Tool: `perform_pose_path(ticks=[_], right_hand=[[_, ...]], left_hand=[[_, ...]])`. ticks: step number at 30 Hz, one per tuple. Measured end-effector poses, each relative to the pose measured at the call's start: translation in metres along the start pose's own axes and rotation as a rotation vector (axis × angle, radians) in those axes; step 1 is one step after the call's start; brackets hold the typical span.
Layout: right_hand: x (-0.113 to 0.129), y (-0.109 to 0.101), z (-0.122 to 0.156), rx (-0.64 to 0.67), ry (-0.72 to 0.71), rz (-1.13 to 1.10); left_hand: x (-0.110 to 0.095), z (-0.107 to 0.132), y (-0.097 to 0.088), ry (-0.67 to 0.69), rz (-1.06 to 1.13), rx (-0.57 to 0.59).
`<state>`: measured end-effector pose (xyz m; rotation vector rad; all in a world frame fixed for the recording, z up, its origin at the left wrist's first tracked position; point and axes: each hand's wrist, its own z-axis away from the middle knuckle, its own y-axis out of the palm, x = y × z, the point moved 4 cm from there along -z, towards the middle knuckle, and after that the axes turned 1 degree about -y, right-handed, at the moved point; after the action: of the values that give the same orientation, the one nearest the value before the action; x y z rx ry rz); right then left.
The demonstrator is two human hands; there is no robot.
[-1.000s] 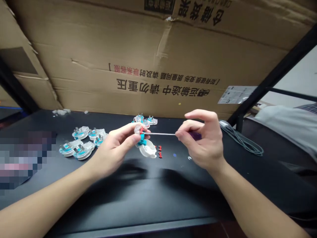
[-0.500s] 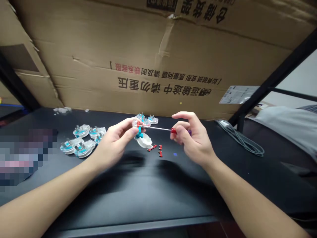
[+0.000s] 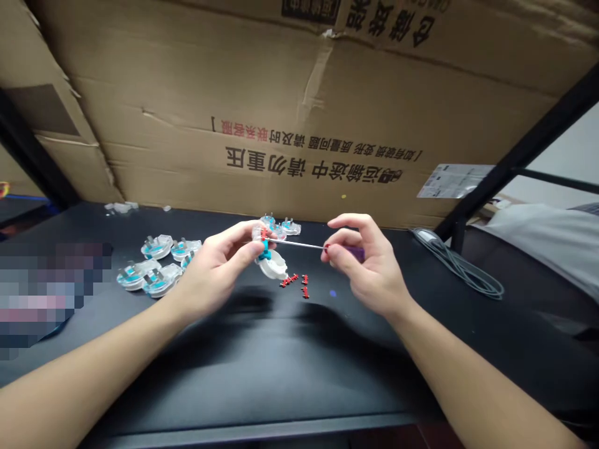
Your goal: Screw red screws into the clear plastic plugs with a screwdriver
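Observation:
My left hand (image 3: 218, 269) pinches a clear plastic plug part (image 3: 266, 240) with teal and red inserts, held a little above the black table (image 3: 281, 355). My right hand (image 3: 367, 268) grips a thin screwdriver (image 3: 304, 244) by its red and purple handle. The metal shaft points left, and its tip sits at the plug part. A white plug cover (image 3: 274, 267) lies just under the held part. Small red pieces (image 3: 296, 282) lie scattered on the table between my hands.
Several clear and teal plug parts (image 3: 152, 268) lie in a group at the left, two more (image 3: 285, 226) behind my hands. A big cardboard box (image 3: 304, 112) stands along the back. A grey cable (image 3: 461, 268) lies at the right beside a black frame post.
My right hand has slid left along the screwdriver toward the plug part. Both hands have risen slightly in view and the view has shifted a little.

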<state>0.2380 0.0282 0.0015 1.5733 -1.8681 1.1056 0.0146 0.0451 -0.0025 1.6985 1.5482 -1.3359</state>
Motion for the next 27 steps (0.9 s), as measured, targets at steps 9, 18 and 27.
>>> perform_pose_path(ticks=[9, 18, 27], right_hand=[[0.001, 0.001, 0.003, 0.009, -0.020, 0.017], [0.012, 0.002, 0.001, 0.128, -0.148, 0.259], [0.015, -0.002, 0.000, 0.047, -0.140, 0.270]], left_hand=[[-0.006, 0.004, 0.001, 0.000, -0.003, 0.009], [-0.007, 0.006, 0.000, 0.002, 0.006, 0.018], [-0.012, 0.012, 0.006, 0.029, 0.012, 0.050]])
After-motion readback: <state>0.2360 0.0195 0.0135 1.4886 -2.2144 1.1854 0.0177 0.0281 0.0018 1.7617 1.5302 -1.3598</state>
